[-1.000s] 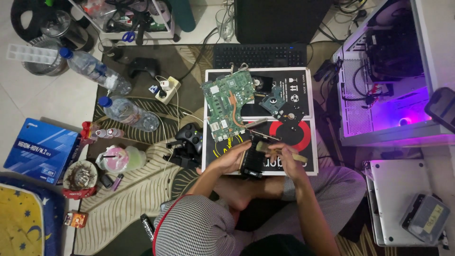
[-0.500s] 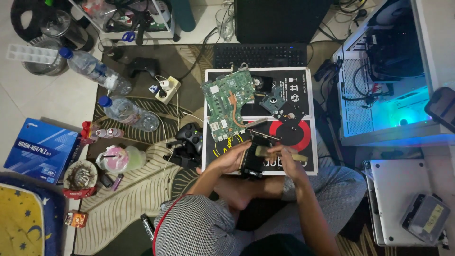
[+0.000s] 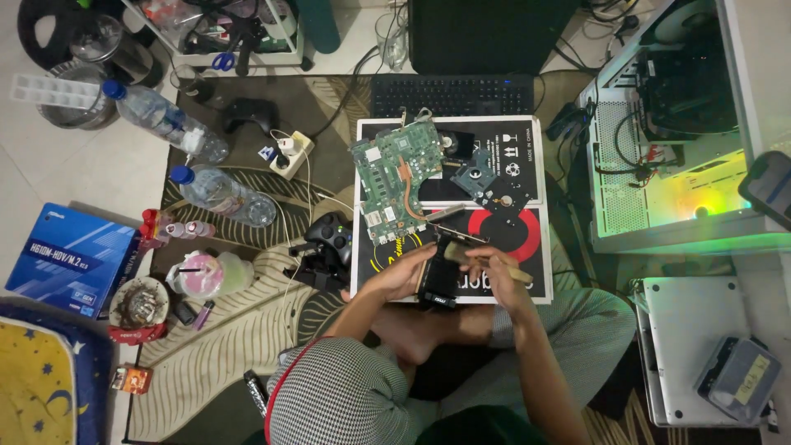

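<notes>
Left hand [image 3: 401, 274] grips black card [image 3: 437, 278] upright over box [image 3: 527, 136]. Right hand [image 3: 494, 270] holds brush [image 3: 482, 258] against card top. Green board [image 3: 395, 177] near.

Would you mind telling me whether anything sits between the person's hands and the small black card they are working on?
Nothing visible does: the left hand grips the black card directly, and the right hand holds a brush against its top edge.

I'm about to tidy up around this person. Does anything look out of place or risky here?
Two plastic water bottles lie on their sides on the rug, close to a white power strip and the bare green circuit board. No spill shows. The left hand holds a small black part; the right hand holds a brush over it.
</notes>
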